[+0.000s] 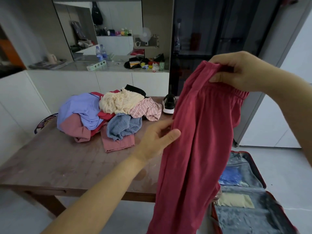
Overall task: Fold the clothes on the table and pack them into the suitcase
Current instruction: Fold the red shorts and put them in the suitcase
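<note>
Head view: red trousers (199,132) are held up in the air at the right end of the table (59,166), hanging from the waistband down past the table's edge. The waistband is gripped by the right hand (239,71), with the fingers curled round the elastic. The trousers' left edge is touched by the left hand (157,137), whose fingers are loosely extended. A pile of unfolded clothes (108,114) is seen on the table behind, with a black shoe (168,103) just beside it. An open suitcase (263,183) lies on the floor to the right, with a folded beige piece (236,200) and a blue piece (230,177) inside.
</note>
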